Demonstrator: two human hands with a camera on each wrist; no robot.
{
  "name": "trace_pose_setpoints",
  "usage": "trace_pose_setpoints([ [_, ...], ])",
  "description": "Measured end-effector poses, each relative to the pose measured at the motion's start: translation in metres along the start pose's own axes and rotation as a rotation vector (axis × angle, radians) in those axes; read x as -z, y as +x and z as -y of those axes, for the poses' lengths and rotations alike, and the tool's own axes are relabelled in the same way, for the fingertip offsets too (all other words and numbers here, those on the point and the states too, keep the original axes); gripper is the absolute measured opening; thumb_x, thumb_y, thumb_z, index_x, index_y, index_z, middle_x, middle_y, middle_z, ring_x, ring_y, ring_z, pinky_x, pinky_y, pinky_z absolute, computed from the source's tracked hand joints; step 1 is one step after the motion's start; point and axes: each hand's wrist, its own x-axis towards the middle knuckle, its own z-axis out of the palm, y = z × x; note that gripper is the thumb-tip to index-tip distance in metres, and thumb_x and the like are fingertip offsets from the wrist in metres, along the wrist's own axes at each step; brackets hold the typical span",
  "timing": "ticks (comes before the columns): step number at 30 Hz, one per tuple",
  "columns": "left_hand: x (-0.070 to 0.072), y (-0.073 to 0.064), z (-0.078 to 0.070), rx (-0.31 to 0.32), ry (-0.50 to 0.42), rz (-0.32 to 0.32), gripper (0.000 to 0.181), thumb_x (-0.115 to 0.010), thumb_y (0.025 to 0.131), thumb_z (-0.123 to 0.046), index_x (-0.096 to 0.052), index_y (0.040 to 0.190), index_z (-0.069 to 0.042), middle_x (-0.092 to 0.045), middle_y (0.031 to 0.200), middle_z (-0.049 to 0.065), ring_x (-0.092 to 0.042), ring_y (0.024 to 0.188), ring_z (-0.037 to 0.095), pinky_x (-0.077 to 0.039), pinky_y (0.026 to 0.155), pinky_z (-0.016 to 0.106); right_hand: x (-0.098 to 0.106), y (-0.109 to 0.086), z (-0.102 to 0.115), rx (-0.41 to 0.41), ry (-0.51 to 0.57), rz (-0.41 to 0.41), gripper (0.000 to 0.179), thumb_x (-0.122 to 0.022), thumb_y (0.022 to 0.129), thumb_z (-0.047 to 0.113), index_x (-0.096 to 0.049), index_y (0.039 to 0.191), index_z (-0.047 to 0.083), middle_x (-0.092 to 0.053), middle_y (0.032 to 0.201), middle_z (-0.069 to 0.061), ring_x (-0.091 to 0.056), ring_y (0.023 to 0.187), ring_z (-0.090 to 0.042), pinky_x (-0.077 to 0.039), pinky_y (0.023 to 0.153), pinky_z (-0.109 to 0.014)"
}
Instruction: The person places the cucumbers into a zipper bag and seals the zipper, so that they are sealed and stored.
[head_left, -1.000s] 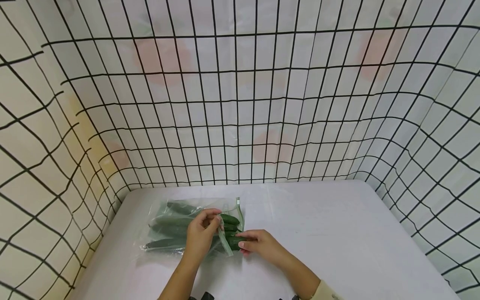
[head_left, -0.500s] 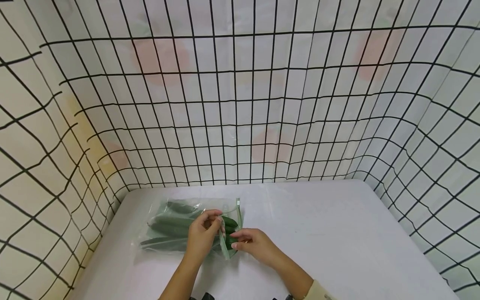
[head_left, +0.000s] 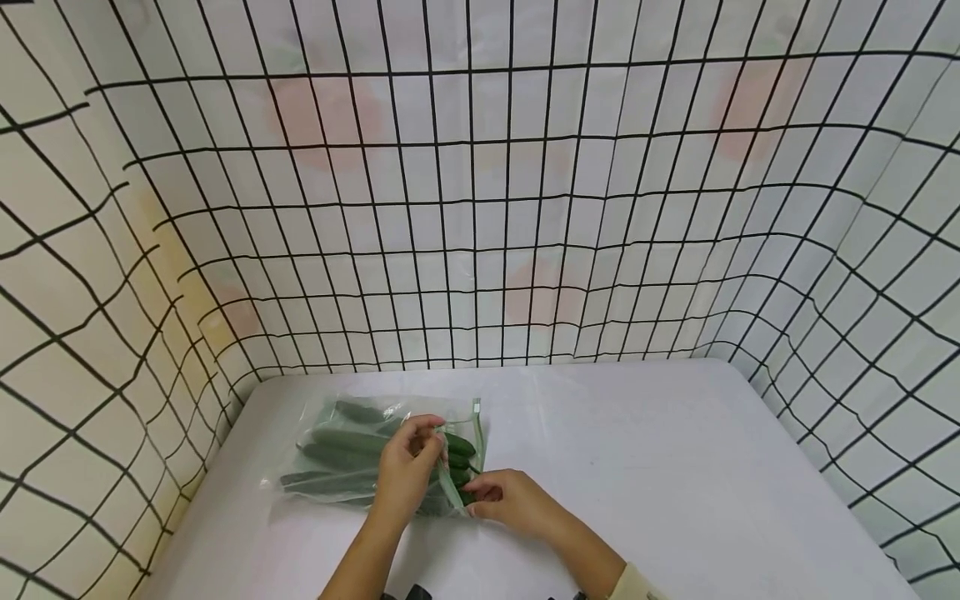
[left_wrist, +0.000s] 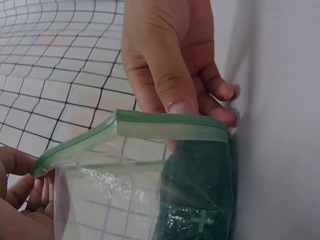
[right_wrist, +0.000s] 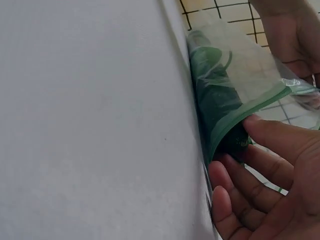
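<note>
A clear zip bag (head_left: pixel 313 423) with green seal strips lies on its side on the table, several green cucumbers (head_left: pixel 345 452) inside it. My left hand (head_left: pixel 408 467) pinches the upper green strip between thumb and fingers and lifts it, so the bag's mouth gapes to the right. At the near corner of that mouth, my right hand (head_left: pixel 517 502) holds the end of one cucumber (right_wrist: pixel 235 142). In the right wrist view its thumb lies at the green strip (right_wrist: pixel 265 102), with the other fingers curled under the cucumber's tip.
The white table (head_left: pixel 637 467) stretches to the right of the bag. A black wire grid (head_left: pixel 510 200) encloses its back and both sides, with pale cloth behind it.
My right hand has moved left and a little nearer, to the mouth's near corner. The near cucumber has slid further left into the bag. My left hand keeps its pinch on the strip.
</note>
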Motion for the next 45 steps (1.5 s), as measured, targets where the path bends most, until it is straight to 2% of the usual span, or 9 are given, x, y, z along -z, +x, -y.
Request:
trace_pose_setpoints([
  [3, 0.000, -0.001, -0.002, 0.012, -0.006, -0.011, 0.019, -0.057, 0.098, -0.006, -0.067, 0.113, -0.012, -0.062, 0.086, 0.008, -0.062, 0.071, 0.014, -0.051, 0.061, 0.023, 0.003, -0.002, -0.001, -0.017, 0.015, -0.002, 0.027, -0.073, 0.093, 0.030, -0.074, 0.115, 0.014, -0.074, 0.098, 0.005, -0.065, 0.085, -0.004, -0.054, 0.074, -0.021],
  [7, 0.000, -0.001, -0.005, 0.007, -0.031, -0.012, 0.016, -0.056, 0.098, -0.003, -0.063, 0.111, -0.009, -0.060, 0.086, 0.008, -0.062, 0.071, 0.015, -0.052, 0.063, 0.023, 0.010, -0.004, -0.003, -0.036, 0.022, -0.045, 0.026, -0.067, 0.097, 0.031, -0.074, 0.117, 0.016, -0.074, 0.100, 0.004, -0.065, 0.087, -0.005, -0.053, 0.075, -0.021],
  [13, 0.002, -0.002, -0.011, -0.024, -0.093, 0.009, 0.009, -0.055, 0.099, -0.002, -0.049, 0.107, -0.002, -0.054, 0.088, 0.008, -0.060, 0.071, 0.016, -0.055, 0.066, 0.026, 0.021, -0.006, -0.007, -0.038, 0.076, -0.111, 0.026, -0.062, 0.101, 0.025, -0.072, 0.119, 0.010, -0.075, 0.096, -0.007, -0.066, 0.084, -0.008, -0.051, 0.070, -0.021],
  [17, 0.004, -0.001, -0.016, -0.036, -0.116, 0.006, 0.009, -0.055, 0.100, -0.002, -0.046, 0.102, -0.004, -0.052, 0.087, 0.007, -0.058, 0.070, 0.015, -0.055, 0.064, 0.026, 0.030, -0.008, -0.007, -0.037, 0.115, -0.141, 0.029, -0.059, 0.101, 0.020, -0.068, 0.125, 0.006, -0.073, 0.106, -0.013, -0.067, 0.086, -0.012, -0.053, 0.068, -0.025],
  [23, 0.006, 0.005, -0.026, -0.075, -0.193, 0.041, 0.011, -0.052, 0.098, 0.005, -0.042, 0.099, 0.000, -0.049, 0.095, 0.006, -0.054, 0.069, 0.014, -0.053, 0.061, 0.024, 0.044, -0.009, -0.008, -0.042, 0.131, -0.189, 0.033, -0.056, 0.103, 0.019, -0.064, 0.132, 0.005, -0.071, 0.121, -0.016, -0.068, 0.096, -0.017, -0.057, 0.077, -0.030],
  [27, 0.007, 0.008, -0.034, -0.093, -0.217, 0.059, 0.011, -0.051, 0.097, 0.008, -0.041, 0.098, 0.003, -0.047, 0.093, 0.007, -0.052, 0.069, 0.014, -0.051, 0.058, 0.023, 0.051, -0.007, -0.007, -0.010, 0.157, -0.215, 0.033, -0.057, 0.103, 0.019, -0.063, 0.132, 0.003, -0.069, 0.125, -0.019, -0.068, 0.109, -0.031, -0.055, 0.085, -0.021],
  [31, 0.014, 0.013, -0.044, -0.104, -0.232, 0.083, 0.013, -0.051, 0.097, 0.008, -0.039, 0.097, 0.003, -0.048, 0.092, 0.008, -0.051, 0.069, 0.014, -0.047, 0.056, 0.023, 0.059, -0.004, -0.004, -0.013, 0.153, -0.246, 0.032, -0.058, 0.103, 0.021, -0.064, 0.130, 0.004, -0.070, 0.127, -0.012, -0.066, 0.116, -0.028, -0.053, 0.089, -0.016],
  [37, 0.029, 0.022, -0.066, -0.110, -0.232, 0.095, 0.017, -0.053, 0.097, 0.006, -0.039, 0.095, -0.003, -0.052, 0.093, 0.006, -0.051, 0.068, 0.014, -0.046, 0.057, 0.023, 0.070, 0.005, 0.008, 0.005, 0.075, -0.258, 0.031, -0.059, 0.102, 0.028, -0.066, 0.129, 0.014, -0.069, 0.130, -0.005, -0.066, 0.119, -0.022, -0.055, 0.100, -0.036],
  [45, 0.049, 0.033, -0.106, -0.106, -0.228, 0.169, 0.019, -0.059, 0.097, 0.001, -0.043, 0.093, -0.011, -0.055, 0.087, 0.000, -0.050, 0.068, 0.013, -0.046, 0.060, 0.021, 0.088, 0.015, 0.042, 0.121, 0.052, -0.152, 0.039, -0.056, 0.104, 0.029, -0.056, 0.143, 0.024, -0.058, 0.147, -0.001, -0.059, 0.131, -0.023, -0.051, 0.107, -0.044],
])
